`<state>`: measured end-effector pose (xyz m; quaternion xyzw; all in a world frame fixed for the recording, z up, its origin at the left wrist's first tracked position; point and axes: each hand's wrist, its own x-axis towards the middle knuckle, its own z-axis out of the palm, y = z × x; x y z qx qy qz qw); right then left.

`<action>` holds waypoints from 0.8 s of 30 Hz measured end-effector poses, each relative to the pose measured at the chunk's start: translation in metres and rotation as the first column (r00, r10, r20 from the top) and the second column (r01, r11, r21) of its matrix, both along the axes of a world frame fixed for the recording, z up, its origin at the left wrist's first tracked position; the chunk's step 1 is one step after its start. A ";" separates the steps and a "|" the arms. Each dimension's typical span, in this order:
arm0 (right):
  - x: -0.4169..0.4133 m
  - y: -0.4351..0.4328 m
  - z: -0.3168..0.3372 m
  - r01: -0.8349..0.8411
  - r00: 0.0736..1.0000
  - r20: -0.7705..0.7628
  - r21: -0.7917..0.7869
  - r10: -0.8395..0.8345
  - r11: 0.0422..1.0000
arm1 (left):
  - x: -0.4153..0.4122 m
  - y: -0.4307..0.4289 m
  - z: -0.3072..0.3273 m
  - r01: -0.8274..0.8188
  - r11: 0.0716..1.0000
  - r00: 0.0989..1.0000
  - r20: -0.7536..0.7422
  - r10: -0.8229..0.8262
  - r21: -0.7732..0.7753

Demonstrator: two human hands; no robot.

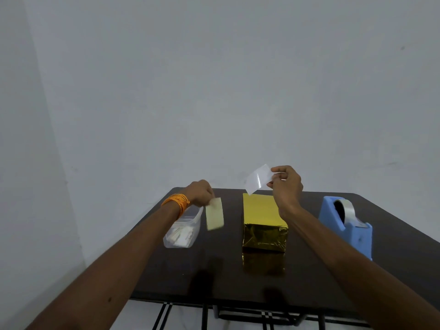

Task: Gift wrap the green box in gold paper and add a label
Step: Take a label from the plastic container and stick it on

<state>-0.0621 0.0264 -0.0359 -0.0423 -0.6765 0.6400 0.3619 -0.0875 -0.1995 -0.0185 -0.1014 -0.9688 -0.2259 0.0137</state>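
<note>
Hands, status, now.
Left hand: closed, pinching a pale yellow strip.
Right hand: closed, pinching the white label above the gold-wrapped box.

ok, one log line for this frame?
stage: labelling | box: wrapped, on table | right hand: pinches label above box | left hand: holds strip by tub | dispenser: right of box

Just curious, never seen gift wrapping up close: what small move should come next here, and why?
Probably lower the right hand and press the label onto the top of the gold box. The label hangs just above it, and the left hand holds what looks like its peeled backing.
</note>
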 end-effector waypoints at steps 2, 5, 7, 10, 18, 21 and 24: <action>-0.002 0.003 -0.004 -0.009 1.000 0.004 0.016 0.009 1.000 | -0.005 0.006 0.004 0.125 0.983 0.981 0.167 -0.102 -0.132; -0.004 0.005 -0.008 -0.022 1.000 0.017 0.041 0.022 0.999 | -0.018 0.014 0.004 0.211 0.951 0.955 0.257 -0.151 -0.226; -0.006 0.006 -0.011 -0.040 0.999 0.022 0.056 0.039 0.998 | -0.027 0.021 0.000 0.231 0.929 0.954 0.254 -0.159 -0.288; -0.009 0.009 -0.015 -0.058 0.998 0.029 0.073 0.056 0.996 | -0.041 0.031 -0.015 0.230 0.887 0.960 0.245 -0.138 -0.400; -0.021 0.015 -0.026 -0.108 0.994 0.039 0.090 0.105 0.990 | -0.066 0.037 -0.051 0.122 0.888 0.991 0.011 -0.131 -0.443; -0.026 0.016 -0.028 -0.129 0.991 0.047 0.083 0.125 0.988 | -0.068 0.032 -0.051 0.093 0.919 0.991 -0.058 -0.125 -0.382; -0.028 0.013 -0.028 -0.144 0.989 0.027 0.121 0.142 0.982 | -0.062 0.027 -0.038 0.059 0.990 0.975 -0.204 -0.085 -0.129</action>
